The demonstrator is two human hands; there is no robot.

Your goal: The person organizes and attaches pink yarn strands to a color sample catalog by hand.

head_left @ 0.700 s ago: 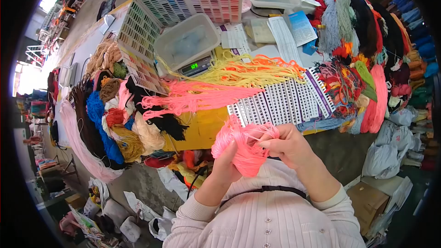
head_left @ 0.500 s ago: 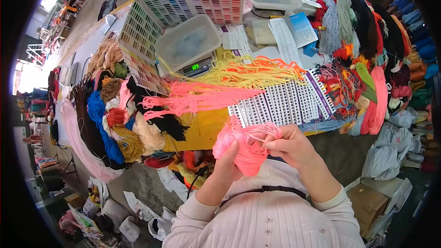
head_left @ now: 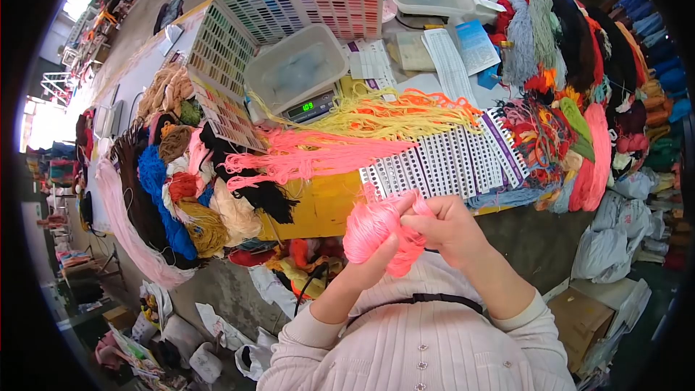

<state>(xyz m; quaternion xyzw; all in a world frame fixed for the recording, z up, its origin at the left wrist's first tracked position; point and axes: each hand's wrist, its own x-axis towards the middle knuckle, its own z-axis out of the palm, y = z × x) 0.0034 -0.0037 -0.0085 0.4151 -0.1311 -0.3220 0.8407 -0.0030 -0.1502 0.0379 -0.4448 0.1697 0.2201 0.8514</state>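
Yarn bundle (head_left: 371, 235), bright pink, is held between the person's two bare hands, in front of the chest. The left hand (head_left: 371, 264) cups its near side, thumb pressed along the strands, the other fingers mostly hidden. The right hand (head_left: 445, 226) pinches a loop of it between thumb and bent fingers. Beyond the left hand, loose pink strands (head_left: 311, 153) lie across the table (head_left: 322, 206). Past the right hand are white cards (head_left: 434, 163) with rows of holes, and beside these, yellow and orange strands (head_left: 384, 116).
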